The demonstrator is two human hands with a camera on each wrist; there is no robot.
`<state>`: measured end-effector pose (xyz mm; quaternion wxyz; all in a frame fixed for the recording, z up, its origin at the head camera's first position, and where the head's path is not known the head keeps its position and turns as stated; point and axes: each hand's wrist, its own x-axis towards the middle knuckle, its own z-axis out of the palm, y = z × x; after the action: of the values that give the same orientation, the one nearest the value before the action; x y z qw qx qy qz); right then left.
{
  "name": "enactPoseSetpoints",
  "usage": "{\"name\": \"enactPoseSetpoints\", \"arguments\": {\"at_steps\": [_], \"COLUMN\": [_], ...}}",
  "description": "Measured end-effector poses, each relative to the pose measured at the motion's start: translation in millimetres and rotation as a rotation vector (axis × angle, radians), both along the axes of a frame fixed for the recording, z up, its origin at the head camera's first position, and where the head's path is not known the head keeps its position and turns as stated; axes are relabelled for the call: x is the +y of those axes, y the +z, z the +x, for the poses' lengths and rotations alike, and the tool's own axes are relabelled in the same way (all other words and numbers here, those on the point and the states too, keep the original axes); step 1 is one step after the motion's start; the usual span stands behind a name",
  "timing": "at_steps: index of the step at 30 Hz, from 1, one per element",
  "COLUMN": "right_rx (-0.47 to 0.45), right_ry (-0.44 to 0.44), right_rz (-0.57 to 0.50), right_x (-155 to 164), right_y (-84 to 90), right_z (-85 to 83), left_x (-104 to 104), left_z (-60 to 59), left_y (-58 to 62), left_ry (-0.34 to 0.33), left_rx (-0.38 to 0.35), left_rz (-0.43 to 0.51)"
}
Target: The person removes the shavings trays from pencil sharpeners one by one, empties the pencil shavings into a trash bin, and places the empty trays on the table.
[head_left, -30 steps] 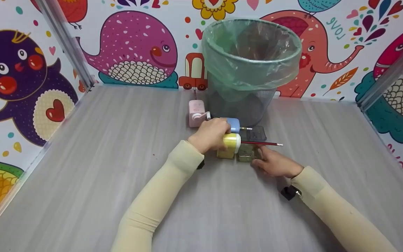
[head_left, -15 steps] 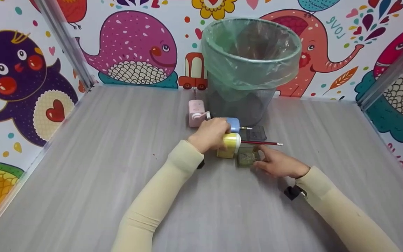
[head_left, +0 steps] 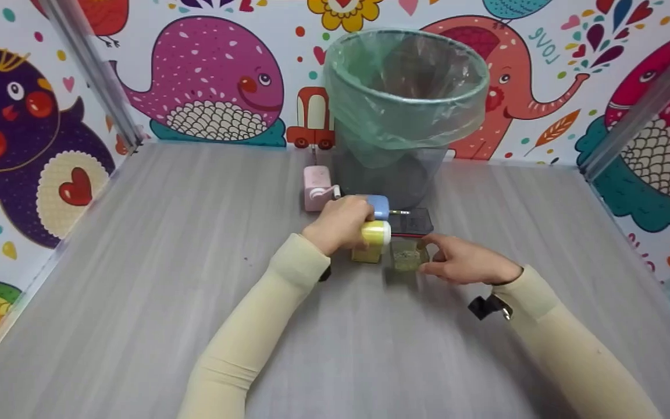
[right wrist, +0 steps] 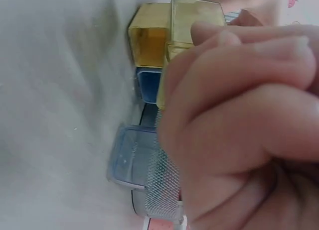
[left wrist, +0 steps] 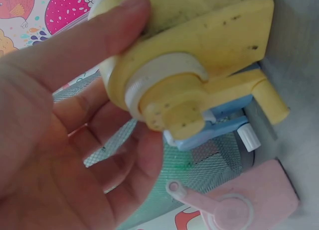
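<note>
My left hand [head_left: 353, 223] grips a yellow pencil sharpener [head_left: 373, 240] from the left and holds it down on the grey table [head_left: 195, 262]. The left wrist view shows the thumb [left wrist: 99, 41] and fingers curled round the yellow sharpener [left wrist: 199, 51]. Just right of it, my right hand [head_left: 431, 260] pinches a small clear yellowish drawer [head_left: 407, 256]. In the right wrist view the drawer [right wrist: 194, 16] sits under my fingers [right wrist: 239, 115], out of the sharpener's open slot [right wrist: 147, 38]. A thin red pencil [head_left: 407, 234] lies behind the drawer.
A blue sharpener [head_left: 379, 206] and a pink sharpener [head_left: 316, 187] stand behind the yellow one. A dark clear drawer [head_left: 417, 221] lies beside them. A mesh bin with a green bag [head_left: 405, 99] stands at the back against the patterned wall.
My right hand has shifted from below the clear drawer to its right side and closed its fingers on it. The left hand stays on the yellow sharpener. The head view has drifted slightly.
</note>
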<state>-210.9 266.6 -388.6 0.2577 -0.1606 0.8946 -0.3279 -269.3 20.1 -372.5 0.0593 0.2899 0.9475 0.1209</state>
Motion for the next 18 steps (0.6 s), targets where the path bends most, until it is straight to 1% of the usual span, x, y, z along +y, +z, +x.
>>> {"name": "enactPoseSetpoints", "arguments": {"at_steps": [5,9,13,18], "right_rx": [-0.018,-0.024,0.019,0.079], "right_ry": [-0.017,-0.054,-0.091,-0.111], "right_rz": [-0.029,-0.066,-0.108,-0.171], "right_x": [4,5,4,1], "right_y": [5.9,13.2,17.3,17.5], "right_z": [-3.6,-6.7,-9.9,-12.7], "left_x": [0,0,-1,-1], "left_z": [0.5,0.5,0.1,0.5], "left_y": [-1.2,-0.9,-0.5,0.3], "left_ry": [-0.001,0.004,0.008,0.004], "left_rx": [-0.018,-0.026,-0.026,-0.031], "left_rz": [0.007,0.005,0.006,-0.005]}}
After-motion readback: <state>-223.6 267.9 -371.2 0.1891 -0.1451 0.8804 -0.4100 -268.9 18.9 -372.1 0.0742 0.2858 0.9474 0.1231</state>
